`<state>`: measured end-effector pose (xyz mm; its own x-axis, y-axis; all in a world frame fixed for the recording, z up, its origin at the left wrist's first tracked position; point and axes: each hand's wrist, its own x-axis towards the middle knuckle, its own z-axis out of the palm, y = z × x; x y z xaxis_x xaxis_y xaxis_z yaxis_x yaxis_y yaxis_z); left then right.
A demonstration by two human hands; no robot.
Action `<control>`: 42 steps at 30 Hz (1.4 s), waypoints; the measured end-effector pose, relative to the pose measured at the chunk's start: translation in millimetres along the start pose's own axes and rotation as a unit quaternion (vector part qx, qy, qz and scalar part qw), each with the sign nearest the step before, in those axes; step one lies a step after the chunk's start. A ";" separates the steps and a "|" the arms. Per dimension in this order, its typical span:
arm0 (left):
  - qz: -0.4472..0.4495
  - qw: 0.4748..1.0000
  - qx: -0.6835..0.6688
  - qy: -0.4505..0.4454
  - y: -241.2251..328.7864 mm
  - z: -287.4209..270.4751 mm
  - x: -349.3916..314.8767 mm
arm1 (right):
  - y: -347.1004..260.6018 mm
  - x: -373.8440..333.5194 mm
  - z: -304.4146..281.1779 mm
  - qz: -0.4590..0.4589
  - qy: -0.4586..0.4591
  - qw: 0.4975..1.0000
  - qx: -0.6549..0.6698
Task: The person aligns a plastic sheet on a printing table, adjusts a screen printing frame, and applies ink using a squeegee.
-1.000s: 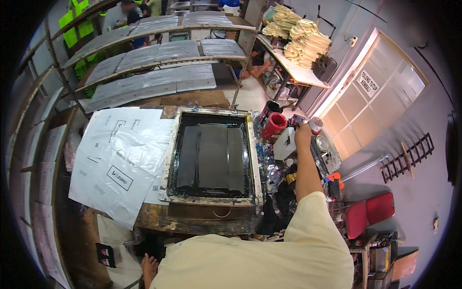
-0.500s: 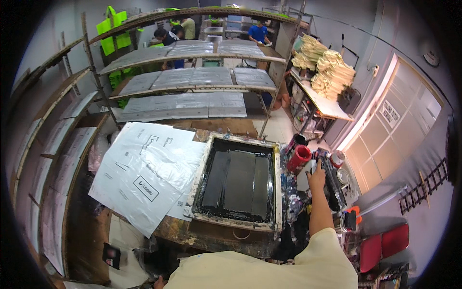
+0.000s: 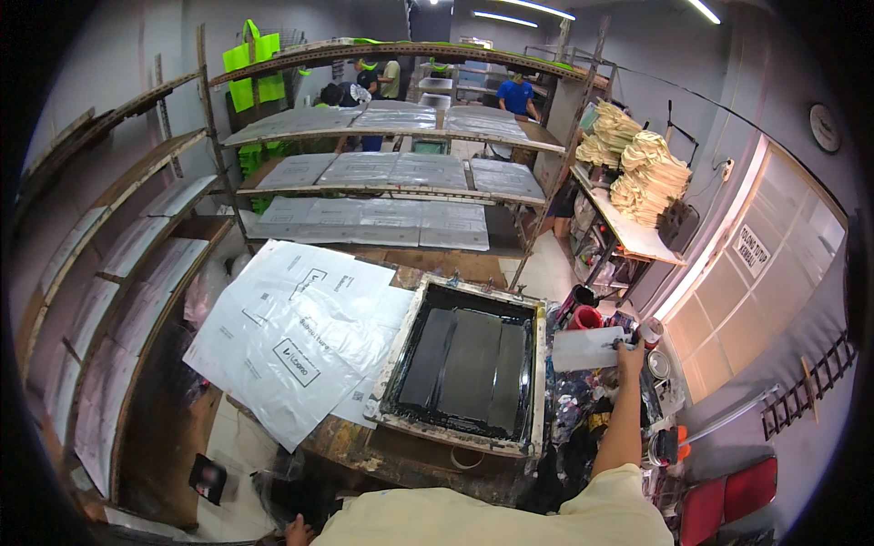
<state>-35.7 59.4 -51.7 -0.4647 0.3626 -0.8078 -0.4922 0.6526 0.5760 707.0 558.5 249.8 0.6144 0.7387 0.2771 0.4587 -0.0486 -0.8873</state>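
Observation:
My right hand [image 3: 628, 358] is closed on the right end of a whitish rectangular piece [image 3: 585, 349], whose exact kind I cannot make out. It is above the cluttered right side of the worktable, in front of a red container [image 3: 585, 318]. To its left lies a silk-screen frame [image 3: 539, 387] with dark ink across its mesh. Printed white plastic sheets [image 3: 273, 305] overlap on the table left of the frame. At the lower edge my left hand [image 3: 299, 530] hangs low beside my body, only partly in view; its grip is unclear.
A rack [image 3: 401, 191] holding white sheets stands behind the table, and another rack [image 3: 137, 300] runs along the left. Stacked cream cloth [image 3: 648, 177] sits on a side table. Jars and an open can [image 3: 658, 364] crowd the right. Several people work beyond the rack.
My right hand, earlier reaching with a finger extended, has now closed on the whitish piece, which shows more fully. The whole view has shifted, with the scene lower and further right.

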 end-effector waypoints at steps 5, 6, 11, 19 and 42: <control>-0.011 1.000 0.013 -0.006 -13.2 -13.2 -3.4 | 40.2 -12.8 17.7 0.366 -0.124 0.817 0.428; -0.011 1.000 0.016 -0.011 -15.8 -13.1 -2.6 | 53.6 -9.8 23.3 0.372 -0.147 0.787 0.469; 0.001 0.998 0.043 -0.035 -25.5 -34.2 2.6 | 68.5 -3.1 27.5 0.236 -0.175 0.873 0.389; 0.000 0.996 0.068 -0.050 -34.5 -49.6 5.8 | -37.3 -14.6 21.8 -0.170 0.000 0.945 -0.280; 0.024 0.995 -0.024 0.091 13.7 -5.5 -64.1 | 31.8 91.9 12.7 -0.213 -0.035 0.826 -0.521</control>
<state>-16.7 41.5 8.6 -0.6124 0.2633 -0.7454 -0.4982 0.6035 0.6225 769.9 633.4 242.4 0.2325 0.8737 0.4273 0.9497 -0.2987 0.0940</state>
